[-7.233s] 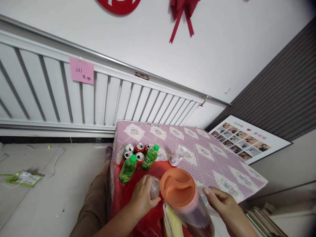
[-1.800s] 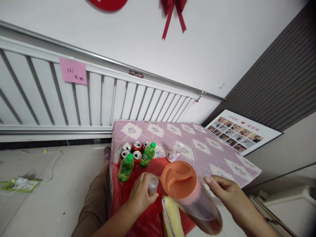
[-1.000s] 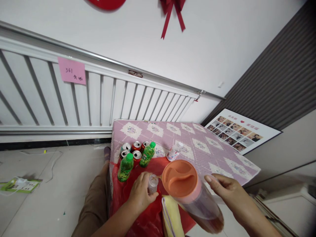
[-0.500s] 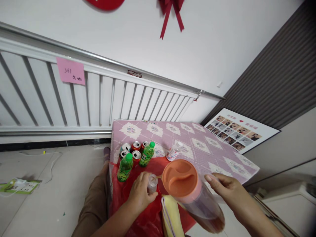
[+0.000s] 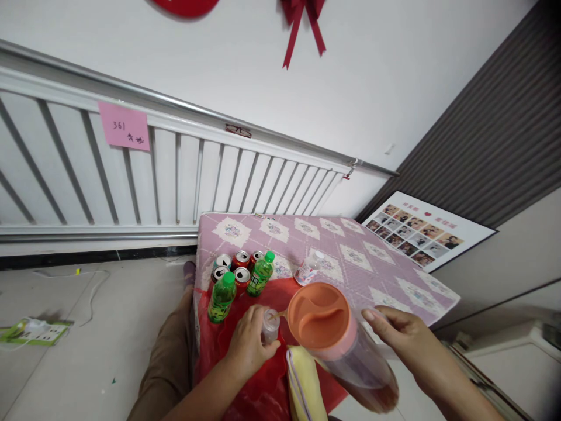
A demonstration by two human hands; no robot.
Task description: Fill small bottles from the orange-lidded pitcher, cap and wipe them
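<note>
My left hand (image 5: 249, 342) is closed round a small clear cup (image 5: 270, 325) above a red tray (image 5: 258, 383). My right hand (image 5: 397, 327) grips the handle of a clear pitcher (image 5: 363, 374) with an orange lid (image 5: 319, 316). The pitcher is tilted left and brown liquid lies in its lower end. Its spout is at the cup's rim, with a thin brown stream there. A folded yellow cloth (image 5: 304, 386) lies below the pitcher.
Two green bottles (image 5: 222, 298) and several drink cans (image 5: 242, 276) stand at the left of the patterned table (image 5: 350, 257). A clear bottle (image 5: 308, 269) is behind the pitcher. A white radiator (image 5: 188, 175) lines the wall.
A thin brown stream now shows at the spout, over the cup. Both hands, the cup and the pitcher hold nearly the same positions.
</note>
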